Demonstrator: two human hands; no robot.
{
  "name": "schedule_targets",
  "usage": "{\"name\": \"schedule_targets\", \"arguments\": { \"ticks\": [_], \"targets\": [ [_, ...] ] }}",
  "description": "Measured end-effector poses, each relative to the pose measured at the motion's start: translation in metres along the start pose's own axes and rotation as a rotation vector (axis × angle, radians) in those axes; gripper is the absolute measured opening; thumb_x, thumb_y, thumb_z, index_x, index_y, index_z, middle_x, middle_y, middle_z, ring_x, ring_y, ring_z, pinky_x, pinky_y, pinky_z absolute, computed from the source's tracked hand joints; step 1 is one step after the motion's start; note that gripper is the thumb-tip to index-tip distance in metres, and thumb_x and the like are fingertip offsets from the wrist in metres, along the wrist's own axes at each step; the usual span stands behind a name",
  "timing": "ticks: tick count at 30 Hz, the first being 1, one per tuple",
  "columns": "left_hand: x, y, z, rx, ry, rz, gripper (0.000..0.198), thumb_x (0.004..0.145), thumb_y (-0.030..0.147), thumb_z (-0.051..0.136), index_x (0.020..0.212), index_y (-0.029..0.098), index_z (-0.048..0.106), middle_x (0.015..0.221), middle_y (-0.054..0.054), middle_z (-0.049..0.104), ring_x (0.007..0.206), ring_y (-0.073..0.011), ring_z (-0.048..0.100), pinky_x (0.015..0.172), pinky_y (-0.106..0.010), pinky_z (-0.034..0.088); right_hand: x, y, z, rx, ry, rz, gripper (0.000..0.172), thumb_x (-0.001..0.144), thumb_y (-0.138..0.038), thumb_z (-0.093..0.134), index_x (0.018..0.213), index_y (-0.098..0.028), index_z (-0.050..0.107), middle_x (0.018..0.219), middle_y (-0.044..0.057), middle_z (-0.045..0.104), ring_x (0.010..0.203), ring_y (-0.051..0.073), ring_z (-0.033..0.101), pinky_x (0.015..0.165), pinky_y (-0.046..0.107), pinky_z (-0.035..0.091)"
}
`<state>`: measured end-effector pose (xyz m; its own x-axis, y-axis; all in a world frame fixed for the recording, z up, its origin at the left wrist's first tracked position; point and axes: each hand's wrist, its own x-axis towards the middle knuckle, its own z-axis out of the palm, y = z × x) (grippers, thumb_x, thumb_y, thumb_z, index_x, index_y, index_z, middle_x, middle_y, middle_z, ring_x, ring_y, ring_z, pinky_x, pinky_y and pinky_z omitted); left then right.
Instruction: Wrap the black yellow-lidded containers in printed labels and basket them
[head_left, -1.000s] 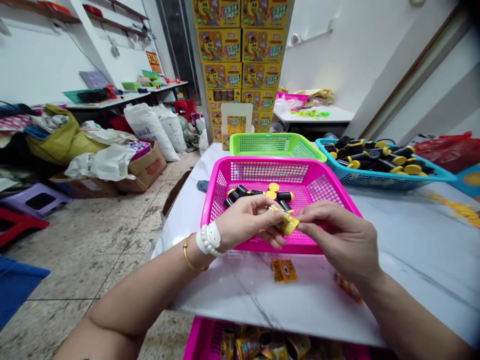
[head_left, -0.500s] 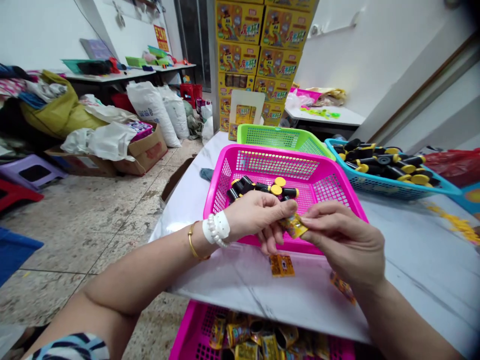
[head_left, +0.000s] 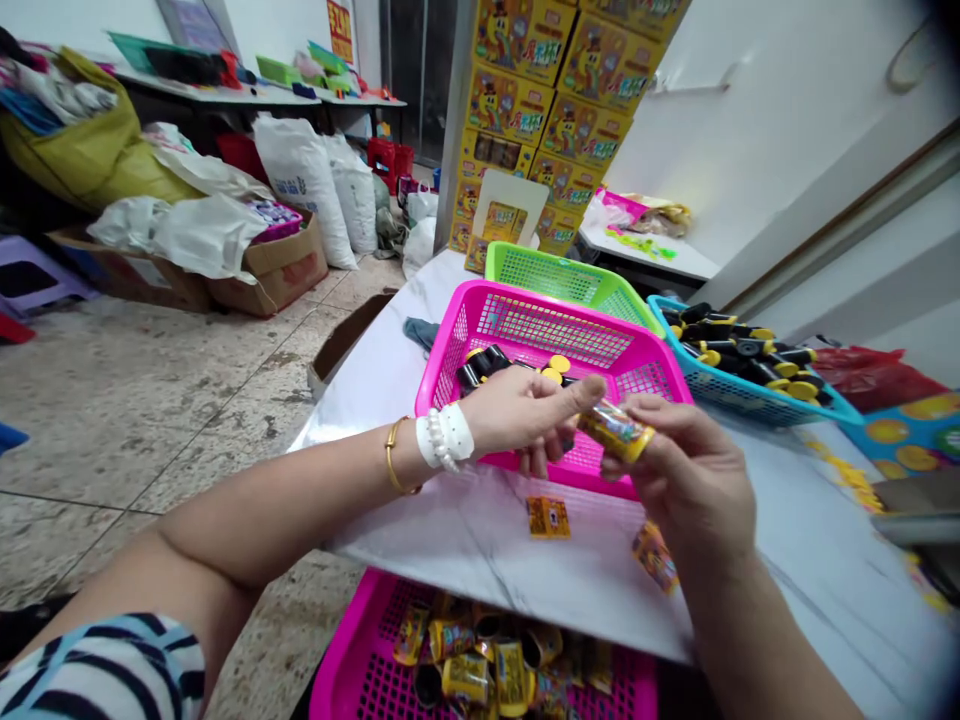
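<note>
A small cylinder in a shiny yellow printed sleeve [head_left: 616,432] is held above the near rim of the pink basket [head_left: 450,372]. My right hand [head_left: 686,465] grips its right end between thumb and fingers. At its left end is my left hand [head_left: 517,415], thumb along the top and fingers curled below; that end is partly hidden. Black cylinders with yellow caps [head_left: 487,362] lie inside the basket. On the table in front, a flat printed sleeve [head_left: 549,517] lies below my left hand, and another printed sleeve [head_left: 656,555] is beside my right wrist.
Below the table edge, a lower pink basket [head_left: 341,650] contains several sleeved cylinders [head_left: 466,678]. Behind stand a green basket [head_left: 555,270] and a blue basket [head_left: 757,388] of black-and-yellow pieces. Yellow cartons [head_left: 525,105] are stacked at the back. Small yellow parts [head_left: 847,470] lie at right.
The yellow sleeve, flat-looking at the cylinder's end before, now wraps around the cylinder. My right hand has shifted its hold onto the sleeved body. The camera view has turned slightly.
</note>
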<state>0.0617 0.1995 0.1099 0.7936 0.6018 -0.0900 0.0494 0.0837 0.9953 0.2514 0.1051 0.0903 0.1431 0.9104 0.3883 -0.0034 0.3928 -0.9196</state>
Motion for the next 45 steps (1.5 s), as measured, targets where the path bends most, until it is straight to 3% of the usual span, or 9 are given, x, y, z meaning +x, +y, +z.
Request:
{"name": "schedule_targets", "arguments": {
  "ticks": [5, 12, 18, 25, 33, 36, 39, 42, 45],
  "targets": [
    [0.0, 0.002, -0.003, 0.003, 0.105, 0.096, 0.057, 0.085, 0.072, 0.065, 0.074, 0.016, 0.056, 0.057, 0.0, 0.065, 0.041, -0.0103, 0.063, 0.042, -0.019, 0.049, -0.022, -0.022, -0.011, -0.039, -0.08, 0.026, 0.013, 0.087, -0.029, 0.079, 0.099, -0.034, 0.08, 0.103, 0.001, 0.068, 0.059, 0.013, 0.072, 0.048, 0.026, 0.064],
    [0.002, -0.004, 0.002, 0.09, 0.156, 0.172, 0.036, 0.089, 0.045, 0.075, 0.077, 0.015, 0.06, 0.059, 0.0, 0.068, 0.044, -0.0088, 0.063, 0.044, -0.017, 0.045, -0.093, -0.029, 0.006, -0.374, -0.685, 0.104, 0.018, 0.088, -0.02, 0.078, 0.105, -0.026, 0.08, 0.094, 0.007, 0.076, 0.076, 0.016, 0.075, 0.068, 0.025, 0.063],
    [0.002, -0.001, 0.002, 0.107, 0.163, 0.181, 0.034, 0.097, 0.031, 0.066, 0.068, 0.015, 0.056, 0.056, 0.0, 0.066, 0.042, -0.0075, 0.06, 0.043, -0.017, 0.044, -0.079, 0.016, -0.005, -0.85, -0.303, -0.158, 0.018, 0.091, -0.019, 0.071, 0.106, -0.022, 0.08, 0.088, 0.008, 0.078, 0.077, 0.02, 0.074, 0.069, 0.03, 0.061],
    [-0.001, -0.003, 0.002, 0.267, 0.21, 0.258, 0.034, 0.095, 0.033, 0.063, 0.066, 0.016, 0.059, 0.058, -0.002, 0.068, 0.047, -0.0085, 0.062, 0.049, -0.017, 0.045, -0.077, 0.059, -0.008, -1.098, -0.299, -0.155, 0.014, 0.096, -0.023, 0.064, 0.093, -0.021, 0.078, 0.086, 0.006, 0.074, 0.077, 0.019, 0.072, 0.07, 0.03, 0.058],
    [-0.006, -0.004, 0.007, 0.316, 0.217, 0.333, 0.024, 0.09, 0.036, 0.068, 0.078, 0.016, 0.069, 0.069, -0.004, 0.071, 0.064, -0.0132, 0.064, 0.059, -0.022, 0.049, -0.084, 0.019, 0.006, -0.776, -0.329, -0.099, 0.014, 0.096, -0.016, 0.061, 0.084, -0.021, 0.068, 0.075, 0.003, 0.066, 0.068, 0.016, 0.064, 0.06, 0.028, 0.051],
    [-0.015, -0.001, 0.015, 0.238, 0.164, 0.358, 0.023, 0.088, 0.038, 0.072, 0.088, 0.016, 0.071, 0.076, -0.004, 0.071, 0.07, -0.0138, 0.064, 0.063, -0.023, 0.051, -0.077, -0.004, 0.006, -0.715, -0.035, -0.107, 0.012, 0.095, -0.017, 0.065, 0.085, -0.024, 0.067, 0.075, 0.0, 0.064, 0.068, 0.016, 0.062, 0.061, 0.029, 0.049],
    [-0.022, -0.002, 0.023, 0.207, 0.181, 0.259, 0.036, 0.081, 0.048, 0.079, 0.09, 0.015, 0.07, 0.074, -0.004, 0.07, 0.069, -0.0151, 0.063, 0.061, -0.025, 0.05, -0.063, -0.012, 0.008, -0.914, 0.316, -0.363, 0.014, 0.087, -0.013, 0.074, 0.091, -0.026, 0.072, 0.082, 0.002, 0.068, 0.069, 0.017, 0.061, 0.062, 0.032, 0.048],
    [-0.022, -0.007, 0.027, 0.261, 0.164, 0.257, 0.037, 0.079, 0.047, 0.081, 0.092, 0.014, 0.071, 0.076, -0.005, 0.071, 0.068, -0.0155, 0.063, 0.063, -0.027, 0.051, -0.05, -0.009, 0.016, -0.992, 0.358, -0.514, 0.021, 0.082, -0.011, 0.079, 0.095, -0.028, 0.075, 0.084, 0.002, 0.07, 0.069, 0.018, 0.063, 0.061, 0.032, 0.051],
    [-0.021, -0.012, 0.025, 0.396, 0.257, 0.469, 0.019, 0.091, 0.034, 0.071, 0.086, 0.015, 0.072, 0.079, -0.006, 0.073, 0.071, -0.0153, 0.065, 0.068, -0.028, 0.053, -0.041, -0.007, 0.022, -0.811, 0.334, -0.355, 0.01, 0.087, -0.022, 0.077, 0.095, -0.027, 0.077, 0.078, 0.002, 0.072, 0.064, 0.016, 0.065, 0.057, 0.029, 0.053]
  ]
}}
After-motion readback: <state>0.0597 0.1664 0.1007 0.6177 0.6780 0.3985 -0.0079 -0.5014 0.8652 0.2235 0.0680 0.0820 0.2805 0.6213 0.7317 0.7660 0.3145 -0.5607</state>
